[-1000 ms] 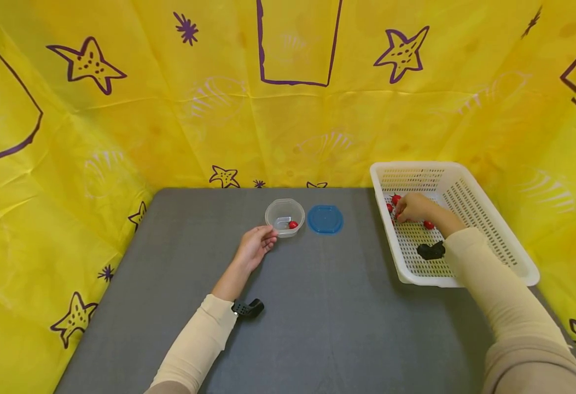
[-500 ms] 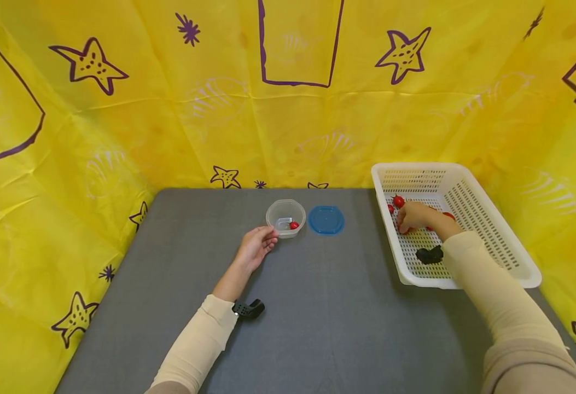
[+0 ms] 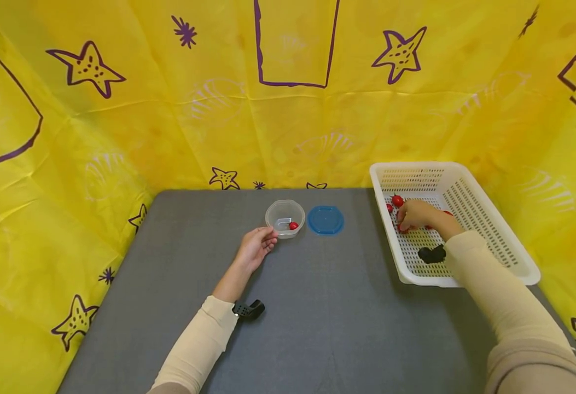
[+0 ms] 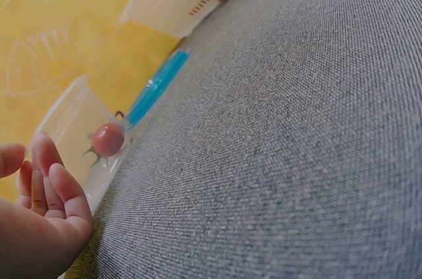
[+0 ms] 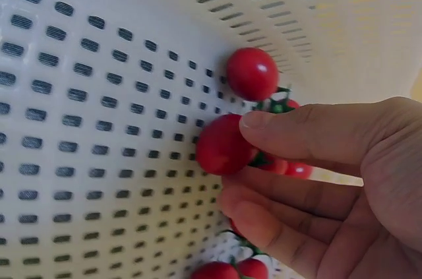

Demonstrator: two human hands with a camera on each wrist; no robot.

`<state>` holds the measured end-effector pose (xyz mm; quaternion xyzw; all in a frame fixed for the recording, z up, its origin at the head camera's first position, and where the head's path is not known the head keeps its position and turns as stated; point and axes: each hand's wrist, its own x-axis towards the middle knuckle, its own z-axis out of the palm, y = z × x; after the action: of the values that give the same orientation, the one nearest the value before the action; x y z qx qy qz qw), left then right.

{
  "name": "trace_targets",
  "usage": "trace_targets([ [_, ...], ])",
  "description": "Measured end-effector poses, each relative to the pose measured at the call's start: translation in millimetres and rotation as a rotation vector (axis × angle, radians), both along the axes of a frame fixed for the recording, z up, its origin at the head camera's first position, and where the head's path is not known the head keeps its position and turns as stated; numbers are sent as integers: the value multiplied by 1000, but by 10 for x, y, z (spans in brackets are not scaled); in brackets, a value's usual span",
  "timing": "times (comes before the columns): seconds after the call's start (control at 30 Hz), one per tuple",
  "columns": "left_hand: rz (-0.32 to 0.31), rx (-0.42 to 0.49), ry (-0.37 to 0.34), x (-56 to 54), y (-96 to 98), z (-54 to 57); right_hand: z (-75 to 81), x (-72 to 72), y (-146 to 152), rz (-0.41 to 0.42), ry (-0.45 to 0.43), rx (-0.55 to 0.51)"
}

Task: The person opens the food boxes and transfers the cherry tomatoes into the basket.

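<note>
My left hand (image 3: 257,246) pinches the near-left rim of a clear plastic container (image 3: 277,215). Inside the container lies one red cherry tomato (image 4: 108,140) with a green stem, seen through the wall in the left wrist view. Beside it lies a blue lid (image 3: 325,220) flat on the table. Down in a white slotted basket (image 3: 397,261), my right hand (image 5: 330,186) has thumb and fingers around a red cherry tomato (image 5: 221,147). Another tomato (image 5: 252,74) sits just above that one, by the basket wall. More tomatoes (image 5: 214,270) lie below the fingers, partly hidden.
A grey cloth-covered table (image 3: 327,317) carries everything. Yellow patterned fabric (image 3: 288,131) rises at the back and both sides. The basket, with raised walls, stands at the table's right side. A black strap (image 3: 249,309) is on the left wrist.
My right hand has shifted slightly within the basket, toward me, and its fingers have closed on a tomato. The left hand and container have stayed put.
</note>
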<state>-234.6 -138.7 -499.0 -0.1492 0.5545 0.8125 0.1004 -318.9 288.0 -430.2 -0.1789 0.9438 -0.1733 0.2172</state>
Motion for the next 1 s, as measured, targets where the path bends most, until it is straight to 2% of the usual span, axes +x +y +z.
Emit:
trace_targets([
  [0.17,3,6,-3,2,-3,-11,128,-8,9,6,48,48],
  [0.3,4,4,-8,2,-9,-11,227,-31,21,21,161,65],
  [0.4,2,0,-7,2,-11,-7,305,-61,14,-12,250,49],
  [0.5,2,0,-8,1,-11,-4,407,-89,-18,-28,293,37],
  [0.67,4,0,-9,-6,-10,-2,563,-118,-126,-13,329,11],
  [1.0,0,-1,-15,-16,-1,-5,729,-231,-506,45,356,40],
])
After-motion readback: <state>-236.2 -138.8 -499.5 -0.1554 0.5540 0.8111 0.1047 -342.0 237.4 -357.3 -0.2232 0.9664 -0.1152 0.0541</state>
